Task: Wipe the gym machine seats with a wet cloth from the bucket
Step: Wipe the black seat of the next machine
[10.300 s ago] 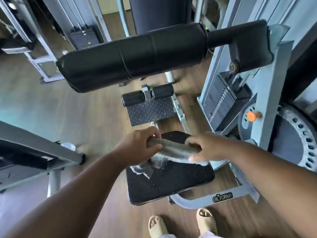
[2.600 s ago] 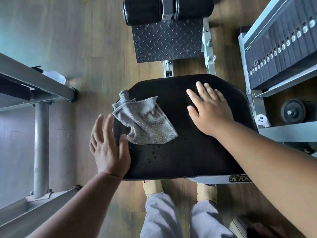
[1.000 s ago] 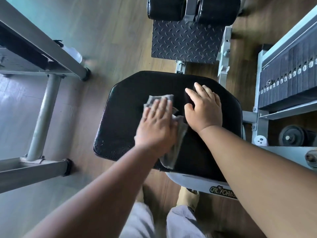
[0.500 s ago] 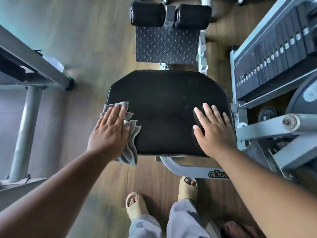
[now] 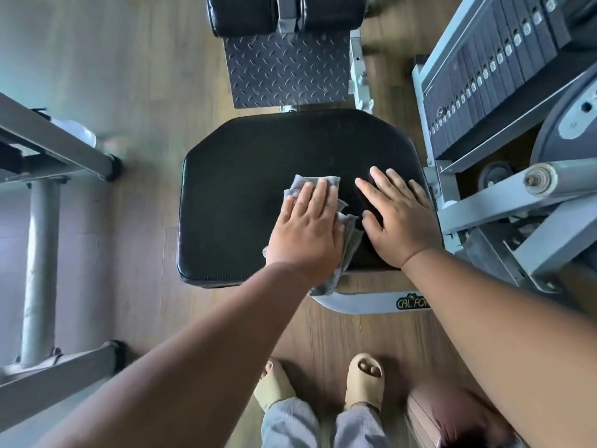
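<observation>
Lying crumpled on the right half of the black seat (image 5: 245, 189), the grey cloth (image 5: 347, 240) runs with its long axis near to far, its near end hanging over the seat's near edge and its far end showing past the fingertips. Half a second ago the cloth and left hand (image 5: 308, 231) were at the seat's left edge; both now sit right of centre, just beside the right hand (image 5: 399, 221). The left hand presses flat on the cloth with straight fingers, gripping nothing; the right rests flat, fingers spread, on bare seat.
</observation>
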A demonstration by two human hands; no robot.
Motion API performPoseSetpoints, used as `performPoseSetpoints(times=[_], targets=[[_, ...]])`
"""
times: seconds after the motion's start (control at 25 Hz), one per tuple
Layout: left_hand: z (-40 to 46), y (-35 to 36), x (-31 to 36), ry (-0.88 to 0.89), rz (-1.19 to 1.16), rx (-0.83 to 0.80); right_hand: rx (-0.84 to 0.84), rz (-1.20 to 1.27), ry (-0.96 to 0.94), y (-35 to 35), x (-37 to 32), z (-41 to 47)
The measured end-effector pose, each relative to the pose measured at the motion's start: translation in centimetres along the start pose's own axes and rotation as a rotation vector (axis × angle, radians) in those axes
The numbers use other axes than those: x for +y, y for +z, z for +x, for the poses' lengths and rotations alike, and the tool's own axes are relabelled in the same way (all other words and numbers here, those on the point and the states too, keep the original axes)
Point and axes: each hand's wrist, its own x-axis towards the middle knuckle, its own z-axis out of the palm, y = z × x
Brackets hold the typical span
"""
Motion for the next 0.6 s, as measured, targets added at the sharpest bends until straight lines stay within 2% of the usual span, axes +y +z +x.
performPoseSetpoints(times=[0.16, 0.36, 0.48, 0.6], targets=[[-2.5, 0.0, -4.2, 0.03, 0.049, 0.095, -0.003, 0.015, 0.001, -0.3, -0.1, 0.0], [-7.4, -0.9, -13.7, -0.237, 0.0, 0.219, -0.001, 0.004, 0.001, -0.4, -0.2, 0.0], [-7.3, -0.5, -12.8, -0.285, 0.022, 0.262, 0.007, -0.014, -0.015, -0.2, -0.4, 0.1], [-6.7, 0.2, -8.6, -0.23, 0.059, 0.29, 0.007, -0.008, -0.015, -0.2, -0.1, 0.0]])
